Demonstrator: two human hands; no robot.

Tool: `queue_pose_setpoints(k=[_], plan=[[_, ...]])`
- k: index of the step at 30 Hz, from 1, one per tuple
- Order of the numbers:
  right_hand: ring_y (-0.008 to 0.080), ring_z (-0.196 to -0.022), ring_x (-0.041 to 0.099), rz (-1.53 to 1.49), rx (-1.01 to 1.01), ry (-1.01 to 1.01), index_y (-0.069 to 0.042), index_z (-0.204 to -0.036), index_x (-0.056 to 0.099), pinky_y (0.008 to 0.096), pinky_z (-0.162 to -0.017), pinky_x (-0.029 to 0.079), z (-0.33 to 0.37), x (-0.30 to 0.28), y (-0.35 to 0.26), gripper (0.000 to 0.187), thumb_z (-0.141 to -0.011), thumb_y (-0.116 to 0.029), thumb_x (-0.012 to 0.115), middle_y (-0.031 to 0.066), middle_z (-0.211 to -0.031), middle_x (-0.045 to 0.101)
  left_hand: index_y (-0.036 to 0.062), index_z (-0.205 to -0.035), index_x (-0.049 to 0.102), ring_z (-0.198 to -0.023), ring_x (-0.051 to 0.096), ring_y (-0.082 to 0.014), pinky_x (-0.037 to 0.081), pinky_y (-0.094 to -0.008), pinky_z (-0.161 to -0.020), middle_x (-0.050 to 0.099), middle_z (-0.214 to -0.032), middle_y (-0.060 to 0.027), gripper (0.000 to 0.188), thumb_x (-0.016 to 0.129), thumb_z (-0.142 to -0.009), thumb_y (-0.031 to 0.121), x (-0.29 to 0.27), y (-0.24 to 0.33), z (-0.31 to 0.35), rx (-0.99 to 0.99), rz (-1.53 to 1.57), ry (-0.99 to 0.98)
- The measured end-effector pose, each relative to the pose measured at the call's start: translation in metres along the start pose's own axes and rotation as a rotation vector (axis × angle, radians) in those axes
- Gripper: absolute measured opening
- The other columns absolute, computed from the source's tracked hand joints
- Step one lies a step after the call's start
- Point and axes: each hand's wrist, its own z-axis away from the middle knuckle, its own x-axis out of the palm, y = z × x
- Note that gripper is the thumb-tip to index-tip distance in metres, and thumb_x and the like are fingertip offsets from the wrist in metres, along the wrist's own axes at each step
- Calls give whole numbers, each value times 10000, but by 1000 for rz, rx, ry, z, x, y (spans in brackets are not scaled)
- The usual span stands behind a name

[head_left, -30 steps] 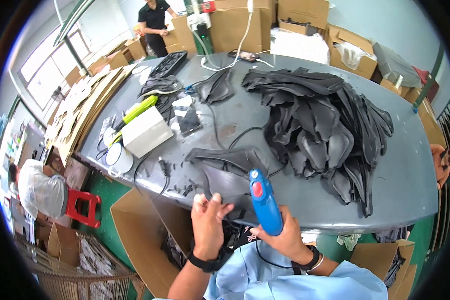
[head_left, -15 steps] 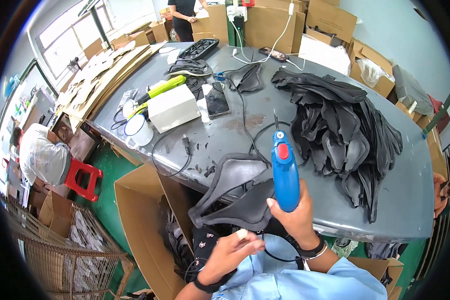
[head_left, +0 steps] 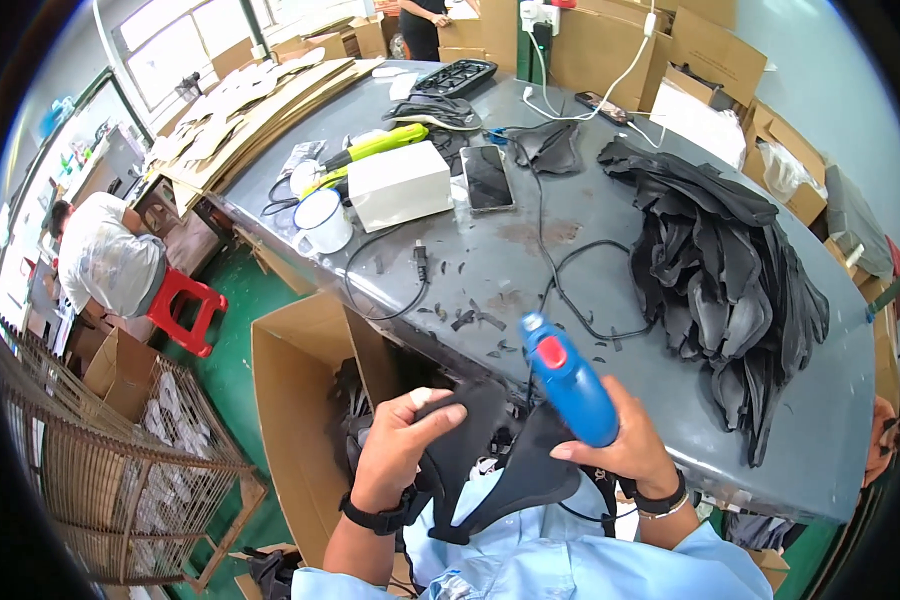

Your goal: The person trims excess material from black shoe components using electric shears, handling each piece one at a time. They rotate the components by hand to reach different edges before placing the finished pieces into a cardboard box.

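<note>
In my right hand (head_left: 634,446) is a blue handheld power tool (head_left: 578,395) with a red button, aimed up and left over the table edge. Its thin tip is hard to see now. My left hand (head_left: 394,452) pinches a black, padded two-lobed piece (head_left: 518,485), thumb on top, fingers behind. This piece hangs in front of my blue shirt, its joined end downward. The right lobe reaches close to my right fingers; whether they touch it I cannot tell. A large heap of similar black pieces (head_left: 715,270) lies on the table to the right.
The grey table (head_left: 590,210) holds a white box (head_left: 400,187), an enamel mug (head_left: 322,222), a phone (head_left: 487,180), loose cables and black scraps. An open carton (head_left: 300,400) stands below its edge at left. One person sits on a red stool (head_left: 185,308); another stands far back.
My left hand has risen and taken hold of the black piece, which has come off the table edge toward me. The blue tool has tilted left. My view has shifted left.
</note>
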Motion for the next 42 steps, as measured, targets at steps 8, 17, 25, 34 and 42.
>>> queue_pose_setpoints(k=[8, 17, 25, 34, 42], plan=[[314, -562, 629, 248, -249, 33, 28, -1011, 491, 374, -537, 500, 18, 52, -3, 665, -679, -463, 791, 148, -667, 605, -13, -1230, 467, -996, 584, -181, 459, -314, -898, 585, -1123, -106, 334, 528, -934, 132, 27, -3, 9, 420, 566, 305], [295, -548, 625, 357, -248, -28, 44, -1043, 518, 361, -527, 493, 28, 75, -13, 635, -694, -412, 790, 134, -667, 621, -17, -1262, 426, -974, 583, -194, 478, -310, -858, 573, -1125, -127, 359, 455, -975, 198, 47, -23, 11, 825, 316, 588], [283, -534, 622, 302, -282, -7, 39, -1020, 532, 357, -515, 487, 26, 76, -18, 623, -690, -422, 790, 130, -653, 623, -35, -1248, 474, -965, 570, -145, 463, -271, -841, 588, -1112, -97, 350, 483, -970, 178, 40, -44, 14, 860, 191, 554], [294, -561, 639, 250, -303, -11, 42, -1037, 509, 375, -538, 508, 19, 60, -30, 642, -685, -408, 801, 145, -671, 625, -34, -1200, 548, -919, 581, -115, 456, -245, -822, 639, -1041, -76, 287, 494, -929, 45, 21, -48, 24, 744, -170, 418], [219, -762, 636, -185, 29, 74, 5, -1109, 462, 336, -703, 509, -26, 35, -38, 639, -675, -281, 834, 125, -878, 637, -12, -1123, 609, -821, 593, -94, 456, -223, -773, 665, -977, -61, 297, 628, -827, -9, 22, -27, 26, 579, -320, 70]])
